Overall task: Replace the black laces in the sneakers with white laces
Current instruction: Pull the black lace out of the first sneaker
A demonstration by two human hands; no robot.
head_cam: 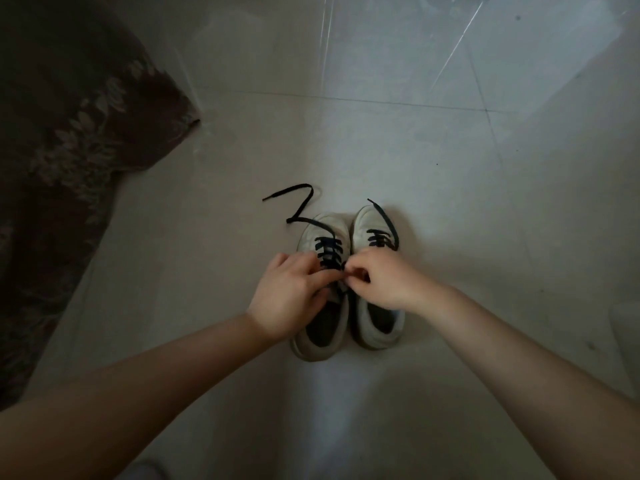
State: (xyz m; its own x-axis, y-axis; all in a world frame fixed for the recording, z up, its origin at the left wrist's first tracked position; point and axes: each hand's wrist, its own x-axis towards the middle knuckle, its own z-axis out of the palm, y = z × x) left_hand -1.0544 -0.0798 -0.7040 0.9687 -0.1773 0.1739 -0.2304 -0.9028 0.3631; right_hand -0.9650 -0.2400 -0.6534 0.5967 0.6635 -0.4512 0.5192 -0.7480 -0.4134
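Note:
Two white sneakers stand side by side on the tiled floor, toes pointing away from me. The left sneaker carries a black lace whose loose end trails over the floor to the upper left. The right sneaker has its own black lace lying across the toe. My left hand rests on the left sneaker's upper eyelets, fingers curled at the lacing. My right hand pinches the lace at the tongue between the two shoes. No white lace is in view.
A dark floral rug covers the floor at the left. Pale floor tiles stretch ahead and to the right. A pale object shows at the right edge.

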